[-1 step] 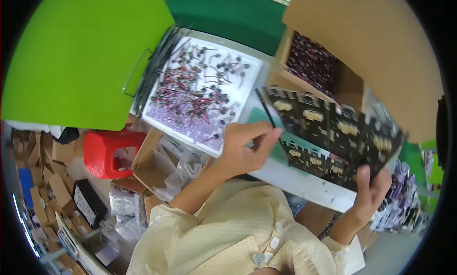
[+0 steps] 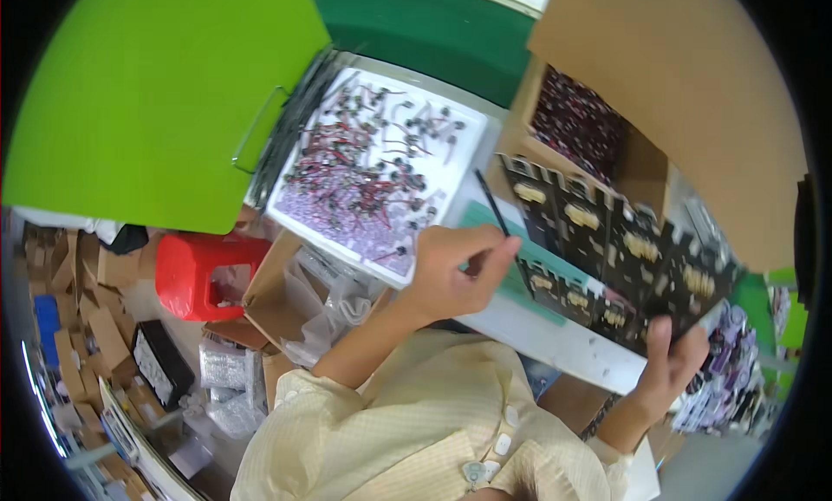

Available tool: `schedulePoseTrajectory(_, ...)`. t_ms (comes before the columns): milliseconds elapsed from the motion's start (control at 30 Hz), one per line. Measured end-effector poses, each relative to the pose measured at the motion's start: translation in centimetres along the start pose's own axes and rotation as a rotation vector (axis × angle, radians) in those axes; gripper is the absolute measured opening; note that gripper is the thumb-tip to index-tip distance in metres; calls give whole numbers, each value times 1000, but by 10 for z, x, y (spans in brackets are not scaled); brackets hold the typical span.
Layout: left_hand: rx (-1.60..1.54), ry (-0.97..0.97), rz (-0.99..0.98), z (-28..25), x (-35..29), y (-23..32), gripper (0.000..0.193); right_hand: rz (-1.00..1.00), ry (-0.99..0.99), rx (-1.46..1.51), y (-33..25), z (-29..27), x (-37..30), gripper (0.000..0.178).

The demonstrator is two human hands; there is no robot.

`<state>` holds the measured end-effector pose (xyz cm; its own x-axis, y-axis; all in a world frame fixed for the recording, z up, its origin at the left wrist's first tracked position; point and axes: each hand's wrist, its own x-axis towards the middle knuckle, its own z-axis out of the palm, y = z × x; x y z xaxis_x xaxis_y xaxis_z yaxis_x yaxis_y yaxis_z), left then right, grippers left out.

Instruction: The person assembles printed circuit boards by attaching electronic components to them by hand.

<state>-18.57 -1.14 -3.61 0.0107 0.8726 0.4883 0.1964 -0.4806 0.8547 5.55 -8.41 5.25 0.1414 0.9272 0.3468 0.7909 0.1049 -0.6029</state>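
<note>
My left hand [image 2: 455, 271] is closed around a thin black stick-like tool [image 2: 490, 202], with its tip pointing up and away from me. My right hand [image 2: 672, 362] grips the lower right edge of a black panel of circuit boards [image 2: 624, 250] with yellowish parts on it, holding it tilted above the white table edge [image 2: 555, 341]. The tool hand sits just left of the panel, close to its left end. A white tray [image 2: 451, 185] filled with small red and dark components lies to the left of the panel.
An open cardboard box [image 2: 641, 167] of dark parts stands behind the panel. A large green board [image 2: 156, 94] fills the upper left. On the floor to the left are a red plastic stool [image 2: 204, 271], cardboard boxes [image 2: 95, 328] and plastic bags [image 2: 329, 315].
</note>
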Motion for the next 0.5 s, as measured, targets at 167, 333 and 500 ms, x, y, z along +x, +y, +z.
schedulePoseTrajectory(167,143,189,137,-16,10,8,25,10,-9,377,5,10,-9,30)
schedulePoseTrajectory(333,692,245,133,-87,40,22,19,48,155,618,58,17,-3,26)
schedulePoseTrajectory(500,1658,6,13,-194,99,-34,18,296,84,1021,65,35,0,27)
